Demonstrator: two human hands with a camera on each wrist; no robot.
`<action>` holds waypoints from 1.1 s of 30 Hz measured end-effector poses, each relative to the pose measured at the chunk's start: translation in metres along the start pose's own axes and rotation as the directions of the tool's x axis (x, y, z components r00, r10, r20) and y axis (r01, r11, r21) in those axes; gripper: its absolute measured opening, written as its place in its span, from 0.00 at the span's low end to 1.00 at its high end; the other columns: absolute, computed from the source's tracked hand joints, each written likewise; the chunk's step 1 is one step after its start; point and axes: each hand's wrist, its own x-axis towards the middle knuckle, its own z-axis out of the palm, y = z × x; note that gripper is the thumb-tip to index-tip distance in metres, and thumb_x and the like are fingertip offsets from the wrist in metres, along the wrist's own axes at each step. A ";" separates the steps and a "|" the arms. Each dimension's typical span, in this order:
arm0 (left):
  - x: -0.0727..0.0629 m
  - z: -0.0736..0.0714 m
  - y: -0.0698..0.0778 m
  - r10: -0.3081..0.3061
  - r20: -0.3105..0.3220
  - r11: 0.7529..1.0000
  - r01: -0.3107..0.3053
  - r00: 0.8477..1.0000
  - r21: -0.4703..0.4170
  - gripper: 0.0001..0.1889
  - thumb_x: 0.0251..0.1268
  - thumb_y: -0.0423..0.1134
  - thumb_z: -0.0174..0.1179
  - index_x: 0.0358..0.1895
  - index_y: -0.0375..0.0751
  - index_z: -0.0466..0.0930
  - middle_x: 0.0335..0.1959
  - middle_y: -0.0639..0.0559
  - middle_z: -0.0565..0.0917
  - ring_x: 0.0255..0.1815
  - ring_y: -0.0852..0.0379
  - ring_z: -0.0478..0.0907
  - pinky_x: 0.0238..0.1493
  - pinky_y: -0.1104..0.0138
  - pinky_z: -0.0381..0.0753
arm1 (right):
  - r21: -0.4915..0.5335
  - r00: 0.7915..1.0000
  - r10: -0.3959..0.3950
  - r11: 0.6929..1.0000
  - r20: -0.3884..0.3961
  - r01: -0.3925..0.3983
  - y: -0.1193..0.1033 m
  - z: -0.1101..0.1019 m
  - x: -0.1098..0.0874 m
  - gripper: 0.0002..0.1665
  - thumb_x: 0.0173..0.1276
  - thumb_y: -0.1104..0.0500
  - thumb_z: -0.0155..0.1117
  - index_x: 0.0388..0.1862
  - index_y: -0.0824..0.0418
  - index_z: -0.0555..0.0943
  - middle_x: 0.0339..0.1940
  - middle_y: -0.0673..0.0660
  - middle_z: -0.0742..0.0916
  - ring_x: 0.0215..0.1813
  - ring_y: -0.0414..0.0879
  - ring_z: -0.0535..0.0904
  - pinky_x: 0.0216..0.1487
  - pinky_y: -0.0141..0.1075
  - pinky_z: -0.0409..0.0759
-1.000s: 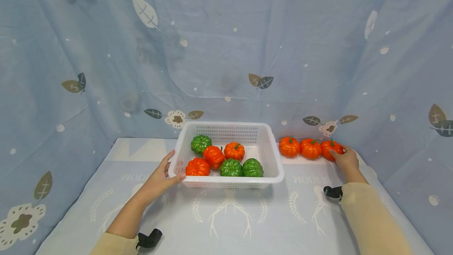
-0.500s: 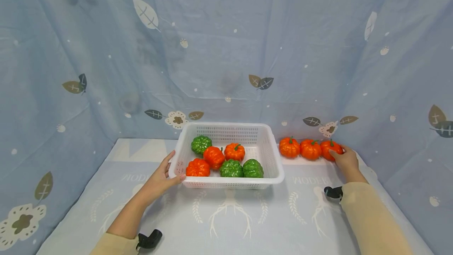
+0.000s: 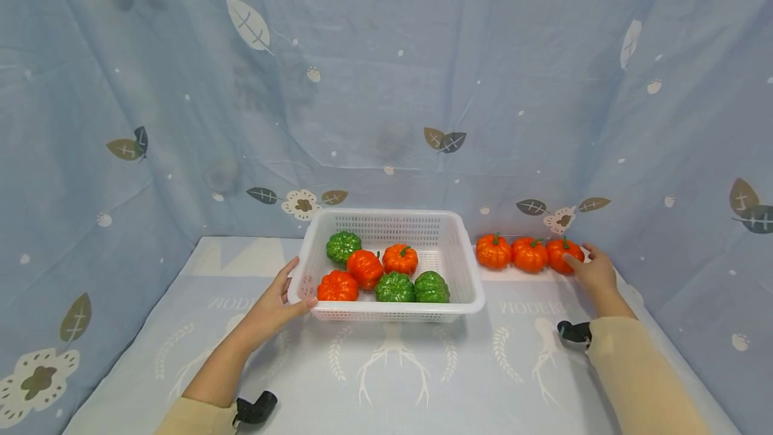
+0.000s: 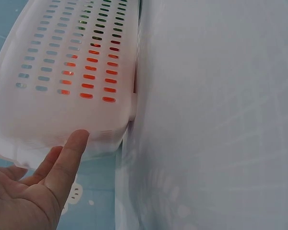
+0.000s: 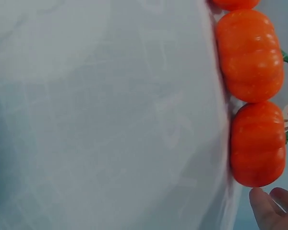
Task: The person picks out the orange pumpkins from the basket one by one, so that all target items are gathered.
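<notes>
Looks like the right hand (image 3: 594, 270) has been eased back a bit since the last frame, thumb and fingers held apart beside the end orange pumpkin (image 3: 564, 256); contact can't be told. That one's parked on the table (image 3: 465, 388), with two more orange pumpkins (image 3: 529, 254) lined up to its left. Further left, a loaded white basket (image 3: 386, 308) is gripped at its near-left corner by the left hand (image 3: 272, 307).

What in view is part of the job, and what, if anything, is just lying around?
Likely the job:
basket, left hand at its corner
green pumpkins and red-orange pumpkins inside
orange row beside it, right hand at the end pumpkin

Likely just setting or worn:
curtain
tablecloth
black wrist gear
</notes>
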 end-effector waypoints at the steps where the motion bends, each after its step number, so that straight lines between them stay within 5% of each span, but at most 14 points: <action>1: 0.000 0.000 0.000 -0.004 -0.003 1.000 0.004 1.000 0.003 0.56 0.61 0.51 0.70 0.82 0.53 0.36 0.75 0.35 0.62 0.74 0.34 0.63 0.64 0.40 0.70 | 0.009 1.000 -0.006 1.000 -0.009 0.006 -0.001 0.000 -0.002 0.44 0.78 0.46 0.53 0.79 0.71 0.51 0.75 0.79 0.58 0.73 0.75 0.56 0.71 0.62 0.61; 8: 0.000 0.000 0.001 -0.005 -0.004 1.000 0.005 1.000 0.024 0.56 0.61 0.51 0.70 0.82 0.53 0.36 0.76 0.35 0.62 0.74 0.34 0.62 0.64 0.40 0.70 | 0.108 0.998 -0.023 0.994 -0.059 0.029 -0.016 -0.003 -0.018 0.41 0.77 0.47 0.55 0.78 0.69 0.57 0.78 0.75 0.57 0.74 0.72 0.58 0.69 0.59 0.65; 21: -0.002 0.001 0.003 -0.021 -0.014 0.999 0.021 1.000 0.037 0.56 0.61 0.52 0.70 0.82 0.54 0.37 0.76 0.36 0.61 0.74 0.35 0.63 0.63 0.40 0.70 | 0.105 0.990 -0.136 0.985 -0.029 0.139 -0.053 -0.009 -0.052 0.36 0.78 0.46 0.54 0.75 0.68 0.64 0.75 0.75 0.64 0.72 0.73 0.62 0.65 0.61 0.70; 33: 0.000 0.001 0.001 -0.021 -0.015 1.000 0.021 1.000 0.021 0.56 0.61 0.51 0.70 0.82 0.54 0.37 0.76 0.36 0.62 0.73 0.35 0.63 0.64 0.40 0.70 | 0.129 0.917 -0.375 0.924 0.135 0.359 -0.100 0.004 -0.078 0.32 0.78 0.48 0.56 0.70 0.70 0.70 0.69 0.74 0.72 0.68 0.70 0.69 0.67 0.60 0.68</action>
